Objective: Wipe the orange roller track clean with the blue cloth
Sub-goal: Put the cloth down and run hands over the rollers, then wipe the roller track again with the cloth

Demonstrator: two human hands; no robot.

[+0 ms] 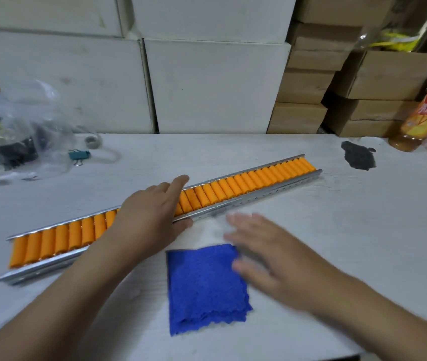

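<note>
An orange roller track (233, 187) in a silver metal frame lies on a white desk (337, 230), its long axis running diagonally from near left to far right, rollers facing up. The left hand (152, 217) rests palm-down across the middle of the track, fingers spread flat over the rollers and thumb against the near rail, not curled around anything. A folded blue cloth (204, 287) lies flat on the desk just near of the track. The right hand (261, 254), blurred, hovers open over the cloth's right edge, its grip spread and holding nothing. White boxes (215, 87) stand behind.
</note>
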